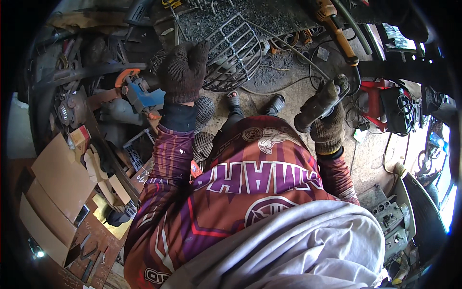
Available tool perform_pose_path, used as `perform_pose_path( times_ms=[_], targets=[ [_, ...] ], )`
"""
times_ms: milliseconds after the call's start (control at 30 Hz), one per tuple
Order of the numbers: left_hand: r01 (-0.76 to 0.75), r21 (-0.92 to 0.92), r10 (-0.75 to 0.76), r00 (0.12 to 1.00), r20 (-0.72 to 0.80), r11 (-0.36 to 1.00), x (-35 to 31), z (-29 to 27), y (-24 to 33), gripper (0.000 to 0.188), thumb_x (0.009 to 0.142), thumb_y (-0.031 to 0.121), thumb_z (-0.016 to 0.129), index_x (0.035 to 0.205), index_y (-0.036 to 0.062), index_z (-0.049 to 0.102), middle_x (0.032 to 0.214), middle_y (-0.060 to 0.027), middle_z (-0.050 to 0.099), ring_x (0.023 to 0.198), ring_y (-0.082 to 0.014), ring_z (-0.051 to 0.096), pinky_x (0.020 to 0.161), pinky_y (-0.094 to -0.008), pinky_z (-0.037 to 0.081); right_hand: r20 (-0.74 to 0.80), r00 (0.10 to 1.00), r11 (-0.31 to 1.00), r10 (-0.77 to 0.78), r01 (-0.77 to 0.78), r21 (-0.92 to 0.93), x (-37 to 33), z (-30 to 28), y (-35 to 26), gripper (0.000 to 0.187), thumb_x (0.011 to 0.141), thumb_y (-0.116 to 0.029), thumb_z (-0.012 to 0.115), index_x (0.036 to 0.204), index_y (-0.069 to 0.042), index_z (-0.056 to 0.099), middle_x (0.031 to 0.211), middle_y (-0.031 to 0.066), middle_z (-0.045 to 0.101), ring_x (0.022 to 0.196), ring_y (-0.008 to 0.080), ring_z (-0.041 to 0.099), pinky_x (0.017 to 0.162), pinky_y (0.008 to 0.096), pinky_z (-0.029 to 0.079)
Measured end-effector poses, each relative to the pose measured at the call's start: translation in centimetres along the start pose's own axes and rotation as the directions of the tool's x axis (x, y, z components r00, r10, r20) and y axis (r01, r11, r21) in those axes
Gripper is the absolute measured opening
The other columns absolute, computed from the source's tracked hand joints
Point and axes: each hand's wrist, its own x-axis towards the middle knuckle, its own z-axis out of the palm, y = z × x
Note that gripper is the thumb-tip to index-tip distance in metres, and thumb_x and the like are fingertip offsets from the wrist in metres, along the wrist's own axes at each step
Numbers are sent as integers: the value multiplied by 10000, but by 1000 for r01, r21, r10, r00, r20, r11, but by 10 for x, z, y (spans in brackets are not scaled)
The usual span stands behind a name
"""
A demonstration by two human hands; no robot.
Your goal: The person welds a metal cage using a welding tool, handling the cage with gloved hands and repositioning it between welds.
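Observation:
My left hand (183, 72), in a dark knitted glove, is closed at the left edge of a metal wire basket (233, 58), whose bars curve beside and behind the fingers. The exact grip point is hidden by the glove. My right hand (329, 127), also gloved, is closed around a worn grey welding electrode holder (321, 101). From the holder a long thin welding rod (288, 45) slants up and left toward the top of the basket. The basket rests against a dark, grit-covered bench top (269, 17).
An orange angle grinder (337, 33) lies at the bench's right end. A red and black machine with cables (385, 106) stands right, above an engine block (392, 221). Cardboard (62, 178) and a blue and orange tool (142, 94) are left. Cables cross the floor (288, 91) near my feet.

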Motion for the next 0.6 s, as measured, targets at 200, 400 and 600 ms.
perform_pose_path(
  times_ms=[200,400,600],
  targets=[
    [35,58,-39,997,66,998,1,-3,3,319,878,403,717,899,85,735,770,-121,717,703,-287,712,630,-368,541,4,1000,995,2,-1,-102,-1,-1,-2,525,871,-190,749,1306,-65,484,962,37,638,852,155,640,753,305,527],
    [49,36,-51,997,52,998,0,1,-1,331,852,429,734,840,98,716,730,-92,701,661,-290,692,592,-382,539,-14,999,981,30,-32,-192,-2,-4,2,600,827,-180,724,1342,2,474,1143,121,663,1049,239,651,906,351,496],
    [42,36,-44,998,48,998,2,1,0,309,851,415,742,820,110,707,719,-87,694,645,-294,681,580,-376,536,8,1000,1000,28,-28,4,-3,7,-24,578,846,-139,725,1342,5,467,1193,129,637,1070,215,629,917,354,492]
  ],
)
